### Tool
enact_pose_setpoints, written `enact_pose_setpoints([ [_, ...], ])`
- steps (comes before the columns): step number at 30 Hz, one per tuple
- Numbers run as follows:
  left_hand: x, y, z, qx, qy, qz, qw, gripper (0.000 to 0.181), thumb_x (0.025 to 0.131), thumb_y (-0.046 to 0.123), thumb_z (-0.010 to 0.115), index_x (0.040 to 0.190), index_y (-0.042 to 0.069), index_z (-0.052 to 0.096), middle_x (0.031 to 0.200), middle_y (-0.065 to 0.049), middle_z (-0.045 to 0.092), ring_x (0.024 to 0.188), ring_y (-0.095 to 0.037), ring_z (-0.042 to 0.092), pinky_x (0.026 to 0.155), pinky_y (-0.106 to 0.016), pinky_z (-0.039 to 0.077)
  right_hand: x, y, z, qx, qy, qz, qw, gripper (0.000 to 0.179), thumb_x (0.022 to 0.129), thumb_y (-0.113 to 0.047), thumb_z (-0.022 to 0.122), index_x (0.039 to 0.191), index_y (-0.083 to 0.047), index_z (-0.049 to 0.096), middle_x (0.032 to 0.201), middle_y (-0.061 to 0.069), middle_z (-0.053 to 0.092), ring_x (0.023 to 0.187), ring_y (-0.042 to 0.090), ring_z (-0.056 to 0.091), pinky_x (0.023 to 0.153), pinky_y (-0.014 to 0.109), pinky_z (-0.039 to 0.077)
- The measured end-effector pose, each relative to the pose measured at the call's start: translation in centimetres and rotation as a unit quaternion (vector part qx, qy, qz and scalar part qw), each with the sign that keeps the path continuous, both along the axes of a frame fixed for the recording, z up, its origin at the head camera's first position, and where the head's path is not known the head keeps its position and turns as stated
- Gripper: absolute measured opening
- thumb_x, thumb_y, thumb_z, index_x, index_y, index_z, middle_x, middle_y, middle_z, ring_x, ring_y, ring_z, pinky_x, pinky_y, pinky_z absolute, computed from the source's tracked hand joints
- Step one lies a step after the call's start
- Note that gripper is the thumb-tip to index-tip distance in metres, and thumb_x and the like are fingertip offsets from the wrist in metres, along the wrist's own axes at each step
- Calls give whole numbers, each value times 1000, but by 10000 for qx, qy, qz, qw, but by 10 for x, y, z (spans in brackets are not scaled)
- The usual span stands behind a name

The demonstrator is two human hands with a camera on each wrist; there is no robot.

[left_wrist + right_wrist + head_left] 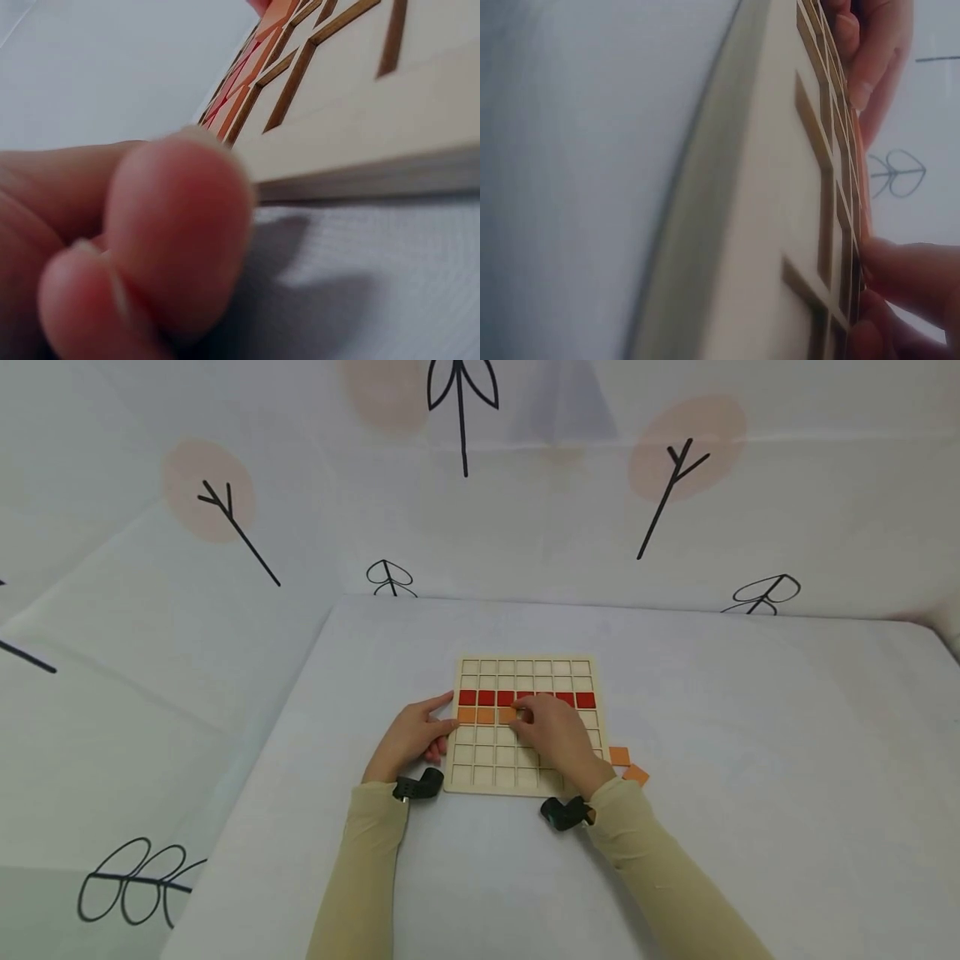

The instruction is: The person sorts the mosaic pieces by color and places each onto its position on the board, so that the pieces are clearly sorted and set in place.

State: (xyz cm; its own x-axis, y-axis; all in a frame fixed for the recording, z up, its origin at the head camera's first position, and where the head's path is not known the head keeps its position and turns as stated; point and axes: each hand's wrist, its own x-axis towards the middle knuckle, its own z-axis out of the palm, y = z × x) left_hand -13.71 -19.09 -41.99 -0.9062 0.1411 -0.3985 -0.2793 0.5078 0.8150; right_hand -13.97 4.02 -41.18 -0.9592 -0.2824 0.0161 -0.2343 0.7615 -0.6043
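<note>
A pale wooden grid board [483, 777] lies on the white table. A row of red tiles [486, 698] crosses it, partly hidden by my right hand [555, 731]. Below that row, orange tiles [476, 716] fill cells from the left. The right hand's thumb and index finger pinch the right side of the third orange tile [507, 715], level with its cell. My left hand [408, 735] steadies the board's left edge with thumb and extended index finger, its other fingers bent. In the left wrist view, the thumb [180, 232] is close to the board's side.
Two loose orange tiles, one squared [619, 756] and one turned askew [636, 774], lie right of the board. A dark camera [420, 783] is strapped to the left wrist, another [564, 814] to the right. A patterned white backdrop [540, 527] rises behind the table.
</note>
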Motion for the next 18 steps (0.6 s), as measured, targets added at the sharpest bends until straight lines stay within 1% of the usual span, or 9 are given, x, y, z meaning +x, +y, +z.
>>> enact_pose_setpoints([
  [3, 0, 0, 0, -2, -5, -9, 10000, 56, 86, 29, 60, 137, 28, 37, 56, -11, 57, 40, -16, 50, 42, -25, 44, 0, -2, 0, 68, 85, 17, 9999, 27, 80, -21, 65, 105, -10, 65, 73, -2, 54, 67, 14, 47, 55, 27, 39],
  [7, 0, 0, 1, -47, 4, -21, 10000, 56, 86, 29, 59, 137, 27, 37, 56, -10, 57, 41, -16, 50, 42, -26, 44, 0, -2, 0, 1, 137, -30, 9999, 26, 80, -22, 66, 103, -9, 64, 74, -1, 54, 68, 15, 48, 56, 27, 40],
  [12, -1, 0, 1, -87, 8, -13, 10000, 55, 86, 29, 59, 136, 29, 37, 56, -10, 56, 40, -16, 49, 42, -25, 44, 0, -1, 0, -101, 102, -90, 9999, 24, 80, -22, 66, 100, -10, 64, 75, -1, 54, 68, 15, 47, 57, 28, 39],
  [18, 0, 0, 0, -64, -25, 23, 10000, 55, 86, 29, 60, 136, 29, 37, 56, -10, 56, 40, -16, 49, 42, -25, 43, 0, -1, -1, -141, 93, -64, 9998, 25, 80, -23, 66, 101, -10, 64, 76, -2, 54, 69, 15, 48, 58, 28, 40],
])
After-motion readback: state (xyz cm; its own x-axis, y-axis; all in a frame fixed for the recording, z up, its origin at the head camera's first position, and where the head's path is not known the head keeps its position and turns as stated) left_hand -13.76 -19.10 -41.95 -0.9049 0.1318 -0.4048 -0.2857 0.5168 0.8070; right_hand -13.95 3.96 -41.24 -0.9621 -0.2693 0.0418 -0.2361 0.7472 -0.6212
